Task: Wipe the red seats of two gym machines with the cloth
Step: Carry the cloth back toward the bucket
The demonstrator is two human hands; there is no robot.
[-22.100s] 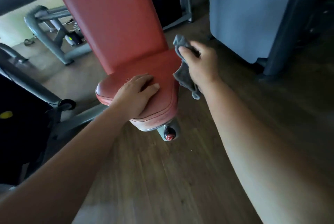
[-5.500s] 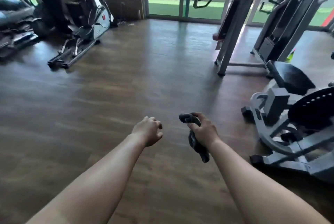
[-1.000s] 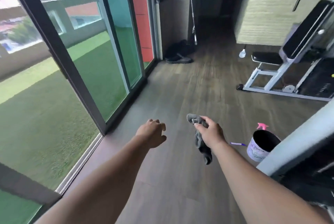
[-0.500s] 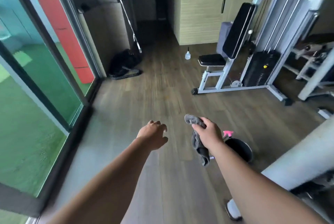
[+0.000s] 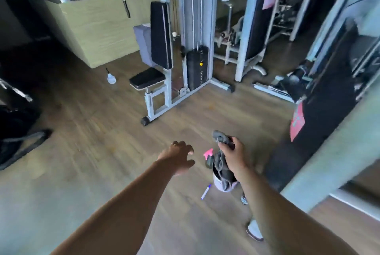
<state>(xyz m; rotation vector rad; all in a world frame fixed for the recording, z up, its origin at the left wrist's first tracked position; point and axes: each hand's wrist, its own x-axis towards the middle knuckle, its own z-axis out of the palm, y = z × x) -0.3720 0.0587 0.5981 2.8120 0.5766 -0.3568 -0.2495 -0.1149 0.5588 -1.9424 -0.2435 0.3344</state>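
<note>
Both arms out over wood floor (image 5: 98,151). R hand (image 5: 232,157) fisted round grey cloth (image 5: 221,162), hanging down; L hand (image 5: 177,157) empty, fingers loosely spread. Bucket (image 5: 219,182) below cloth.

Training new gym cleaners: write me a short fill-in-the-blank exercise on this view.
1. The grey cloth is held in the ____ hand.
2. The left hand holds ____.
3. The seat of the machine ahead is coloured ____.
4. The bucket below the cloth stands on the ____.

Missing words: right; nothing; black; floor
</note>
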